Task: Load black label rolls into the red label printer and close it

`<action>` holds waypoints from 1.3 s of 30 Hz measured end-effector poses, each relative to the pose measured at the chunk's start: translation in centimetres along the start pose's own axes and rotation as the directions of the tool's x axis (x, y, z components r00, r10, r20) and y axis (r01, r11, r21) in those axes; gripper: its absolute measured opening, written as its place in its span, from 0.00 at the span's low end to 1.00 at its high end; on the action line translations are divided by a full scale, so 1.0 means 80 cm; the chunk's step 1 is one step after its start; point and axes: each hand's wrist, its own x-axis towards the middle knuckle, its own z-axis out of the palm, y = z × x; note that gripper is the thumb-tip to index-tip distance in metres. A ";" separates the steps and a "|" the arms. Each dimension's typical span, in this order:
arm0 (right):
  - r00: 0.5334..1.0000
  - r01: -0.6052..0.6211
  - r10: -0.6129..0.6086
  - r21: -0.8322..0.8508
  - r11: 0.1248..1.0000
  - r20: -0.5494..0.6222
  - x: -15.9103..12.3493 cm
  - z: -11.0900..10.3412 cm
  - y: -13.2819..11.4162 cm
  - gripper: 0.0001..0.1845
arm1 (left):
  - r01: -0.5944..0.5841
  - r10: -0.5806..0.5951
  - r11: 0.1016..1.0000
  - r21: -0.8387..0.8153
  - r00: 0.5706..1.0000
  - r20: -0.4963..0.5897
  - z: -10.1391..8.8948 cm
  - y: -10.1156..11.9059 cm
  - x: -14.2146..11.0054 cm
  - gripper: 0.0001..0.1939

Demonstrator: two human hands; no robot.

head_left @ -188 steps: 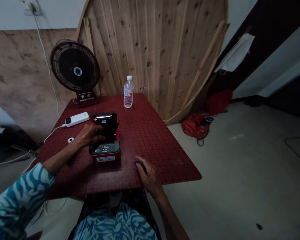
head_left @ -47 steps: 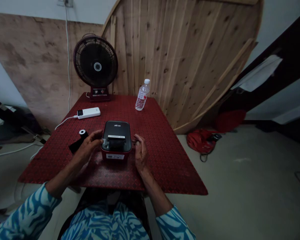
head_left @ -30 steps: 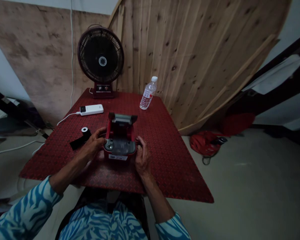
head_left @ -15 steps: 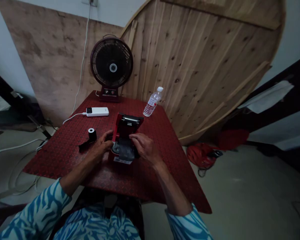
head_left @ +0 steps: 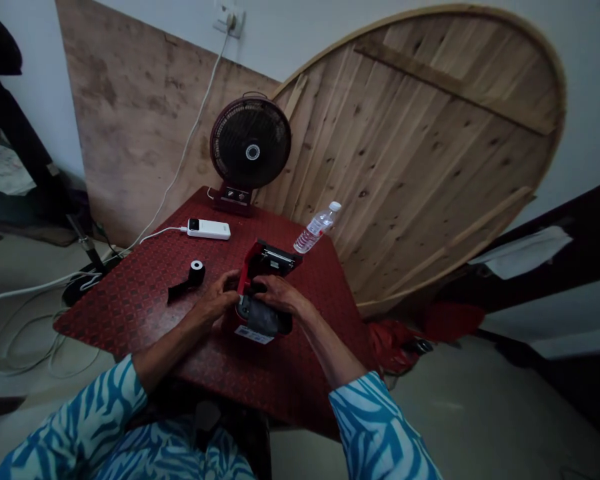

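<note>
Against the back wall leans a large round tabletop of pale, knotty planks, and before it stands a dark red table with a diamond-tread top. From the head camera, a black round desk fan, a white power bank on a thin white cable and a clear plastic water bottle sit towards the table's far edge. Nearer the person, a compact red-and-black label printer has its hinged red lid standing open, tilted upward. A small black roll with a loose black strip lies apart from the printer, just beyond the left hand. That hand and the right hand are close together on the printer, around its open well; whether either actually grips it, the view does not show.
</note>
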 end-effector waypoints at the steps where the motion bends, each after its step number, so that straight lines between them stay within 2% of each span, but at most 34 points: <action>1: 1.000 -0.003 0.003 -0.003 1.000 -0.028 -0.002 0.001 0.000 0.10 | -0.012 0.012 1.000 -0.007 1.000 -0.002 0.000 -0.001 0.001 0.32; 4: 0.985 -0.005 0.001 -0.023 1.000 -0.171 -0.011 0.006 -0.004 0.16 | -0.022 0.022 1.000 -0.023 1.000 0.013 -0.001 -0.003 0.001 0.32; 8: 0.941 0.005 -0.027 -0.066 0.998 -0.339 -0.034 0.009 -0.020 0.17 | -0.019 0.019 1.000 0.001 1.000 0.013 -0.002 0.000 0.000 0.32; 10: 0.907 0.035 -0.040 -0.019 0.999 -0.420 -0.053 0.004 -0.027 0.18 | -0.033 0.032 0.999 0.012 0.999 0.004 0.000 0.001 -0.002 0.31; 12: 0.847 0.057 -0.002 0.087 0.995 -0.531 -0.076 -0.005 -0.024 0.19 | -0.042 0.042 0.999 0.031 0.999 0.010 0.003 0.000 -0.005 0.31; 15: 0.720 0.027 0.197 0.311 0.950 -0.665 -0.112 -0.010 0.006 0.21 | -0.076 0.074 0.992 0.103 0.997 0.026 0.006 0.003 -0.014 0.31; 17: 0.643 -0.015 0.376 0.479 0.878 -0.667 -0.133 0.001 0.041 0.21 | -0.144 0.146 0.970 0.194 0.989 0.005 -0.002 0.013 -0.019 0.30; 20: 0.544 -0.074 0.601 0.680 0.729 -0.585 -0.155 0.039 0.092 0.23 | -0.254 0.298 0.906 0.340 0.951 -0.085 -0.035 0.038 -0.021 0.27; 22: 0.511 -0.101 0.668 0.733 0.672 -0.542 -0.163 0.071 0.114 0.24 | -0.267 0.361 0.872 0.410 0.917 -0.170 -0.067 0.056 -0.016 0.22; 23: 0.502 -0.104 0.686 0.751 0.652 -0.526 -0.165 0.085 0.121 0.24 | -0.288 0.405 0.852 0.437 0.892 -0.201 -0.084 0.062 -0.012 0.20; 25: 0.494 -0.085 0.699 0.771 0.631 -0.517 -0.165 0.108 0.128 0.24 | -0.292 0.420 0.829 0.477 0.888 -0.187 -0.113 0.064 -0.002 0.17; 28: 0.486 -0.059 0.698 0.777 0.626 -0.526 -0.163 0.125 0.130 0.25 | -0.152 0.236 0.891 0.427 0.960 -0.151 -0.139 0.047 0.012 0.19; 30: 0.487 -0.069 0.697 0.773 0.631 -0.526 -0.162 0.127 0.129 0.27 | -0.070 0.129 0.929 0.364 0.982 -0.141 -0.145 0.030 0.019 0.23; 33: 0.494 -0.083 0.678 0.747 0.660 -0.544 -0.163 0.123 0.124 0.29 | -0.046 0.102 0.947 0.318 0.982 -0.161 -0.144 0.015 0.026 0.29; 35: 0.495 -0.101 0.665 0.724 0.683 -0.558 -0.165 0.119 0.119 0.30 | -0.031 0.086 0.950 0.310 0.983 -0.165 -0.142 0.014 0.028 0.28; 39: 0.511 -0.143 0.668 0.713 0.687 -0.541 -0.169 0.115 0.115 0.29 | 0.049 -0.019 0.969 0.243 0.992 -0.126 -0.135 0.025 0.021 0.21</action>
